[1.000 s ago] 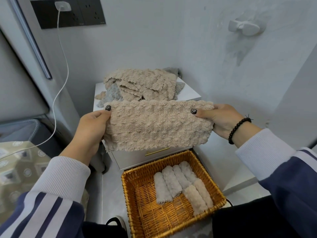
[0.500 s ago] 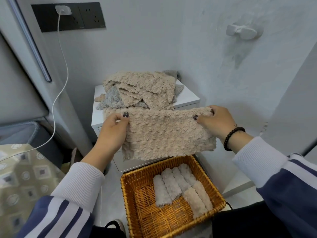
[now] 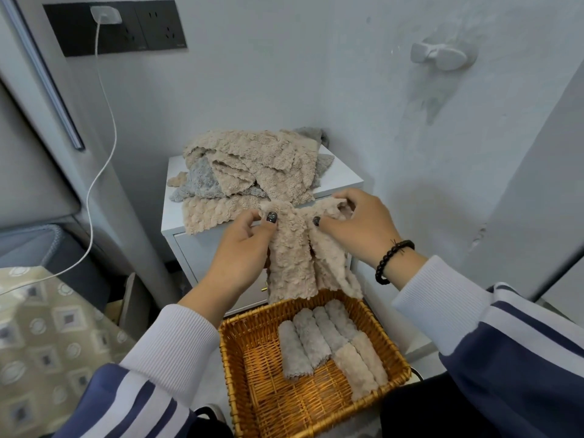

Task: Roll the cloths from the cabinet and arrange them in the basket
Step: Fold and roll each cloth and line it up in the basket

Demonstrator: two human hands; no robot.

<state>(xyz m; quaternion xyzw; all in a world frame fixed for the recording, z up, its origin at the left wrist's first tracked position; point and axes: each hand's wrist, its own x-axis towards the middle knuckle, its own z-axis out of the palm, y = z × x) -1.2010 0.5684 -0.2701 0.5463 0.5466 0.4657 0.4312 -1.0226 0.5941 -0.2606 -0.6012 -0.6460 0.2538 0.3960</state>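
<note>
From my remote seat I see the left hand (image 3: 243, 248) pinching the top edge of a beige cloth (image 3: 294, 257) between thumb and fingers, and the right hand (image 3: 354, 229) pinching the same edge just beside it, thumbs nearly meeting. The cloth hangs doubled between the two hands, its lower edge just above the far rim of the wicker basket (image 3: 234, 358).

At 6 o'clock from the hands, the basket holds six rolled cloths: four grey rolls (image 3: 313, 339) side by side and two beige rolls (image 3: 360, 365) touching them toward 4 o'clock. The left half of the basket floor is bare weave.

At 12 o'clock, a loose pile of beige and grey cloths (image 3: 252, 162) lies on the white cabinet (image 3: 341, 181); one beige piece droops over the front edge at 10 o'clock from my hands. A black bead bracelet (image 3: 392, 260) circles the right wrist. Farther out, at 11 o'clock, a white cable (image 3: 101, 128) runs down from a charger plugged into a black socket panel (image 3: 158, 30). At 1 o'clock a white wall hook (image 3: 442, 55) sits on the wall.
</note>
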